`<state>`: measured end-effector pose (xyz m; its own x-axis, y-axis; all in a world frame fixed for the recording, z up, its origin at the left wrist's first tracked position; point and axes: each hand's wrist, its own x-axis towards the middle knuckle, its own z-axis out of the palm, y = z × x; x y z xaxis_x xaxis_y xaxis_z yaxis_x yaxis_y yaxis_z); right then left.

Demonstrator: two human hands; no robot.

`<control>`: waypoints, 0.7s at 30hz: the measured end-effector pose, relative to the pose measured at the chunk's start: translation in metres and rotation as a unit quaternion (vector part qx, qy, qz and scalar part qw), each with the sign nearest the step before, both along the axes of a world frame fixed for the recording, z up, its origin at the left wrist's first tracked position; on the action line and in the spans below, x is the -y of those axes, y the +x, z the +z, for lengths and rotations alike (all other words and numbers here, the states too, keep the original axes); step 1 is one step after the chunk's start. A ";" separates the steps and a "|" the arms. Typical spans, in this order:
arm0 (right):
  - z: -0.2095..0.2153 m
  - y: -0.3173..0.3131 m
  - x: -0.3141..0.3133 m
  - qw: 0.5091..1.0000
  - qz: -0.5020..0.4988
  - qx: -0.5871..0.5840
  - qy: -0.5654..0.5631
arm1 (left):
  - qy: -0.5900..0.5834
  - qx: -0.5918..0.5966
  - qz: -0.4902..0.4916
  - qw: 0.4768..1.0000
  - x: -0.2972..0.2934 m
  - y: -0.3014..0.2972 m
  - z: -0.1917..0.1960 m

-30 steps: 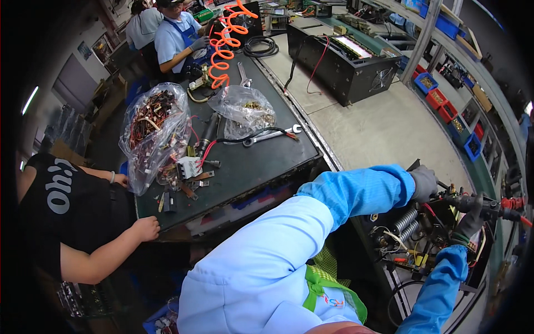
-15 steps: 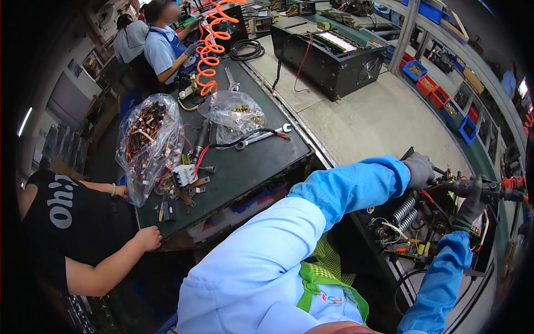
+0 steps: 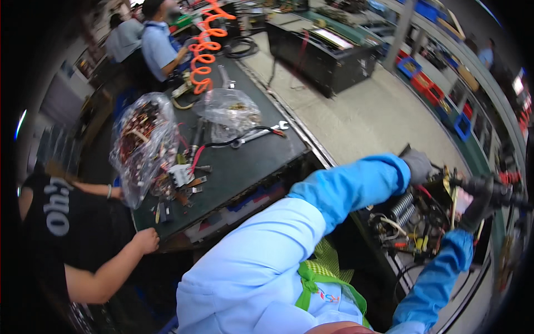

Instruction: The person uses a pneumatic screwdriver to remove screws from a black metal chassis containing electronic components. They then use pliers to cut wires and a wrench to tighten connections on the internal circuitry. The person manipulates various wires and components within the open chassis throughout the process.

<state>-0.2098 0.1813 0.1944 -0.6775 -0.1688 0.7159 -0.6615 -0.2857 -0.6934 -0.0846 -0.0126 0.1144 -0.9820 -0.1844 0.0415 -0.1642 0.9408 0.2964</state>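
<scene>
At the right, my gloved right hand (image 3: pixel 477 207) is wrapped round the handle of a dark power driver (image 3: pixel 479 186), whose nose points left toward my other hand. My gloved left hand (image 3: pixel 417 166) is closed at the far left corner of an opened electrical unit (image 3: pixel 384 240); what its fingers hold is hidden. Inside the unit I see grey coil springs (image 3: pixel 401 207), loose wires and small yellow and red parts. Both forearms wear blue sleeve covers. Motion blurs the driver and right hand.
A dark green bench (image 3: pixel 267 161) at left bears a bag of wire harnesses (image 3: pixel 142 147), a bag of small metal parts (image 3: pixel 233 114) and a wrench (image 3: pixel 258 135). Beside it stands a person in black (image 3: pixel 83 234). A black cabinet (image 3: pixel 328 61) and parts bins (image 3: pixel 428 86) lie farther back.
The head view has shifted slightly and blurred. My right hand and the driver have moved a little to the right; my left hand remains at the unit's corner.
</scene>
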 end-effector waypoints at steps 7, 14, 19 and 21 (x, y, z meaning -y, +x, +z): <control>0.059 0.017 0.071 0.992 0.010 -0.101 -0.080 | 0.299 -0.360 0.079 0.880 0.055 0.000 -0.025; 0.033 0.066 0.097 0.997 0.067 -0.045 0.012 | 0.667 -0.229 0.067 0.706 0.080 0.049 -0.013; 0.018 0.065 0.100 0.996 0.078 -0.043 0.027 | 0.284 -0.217 -0.020 0.934 0.039 0.052 -0.027; 0.013 0.064 0.100 0.995 0.101 -0.014 0.019 | 0.204 -0.185 0.009 0.961 0.037 0.057 -0.016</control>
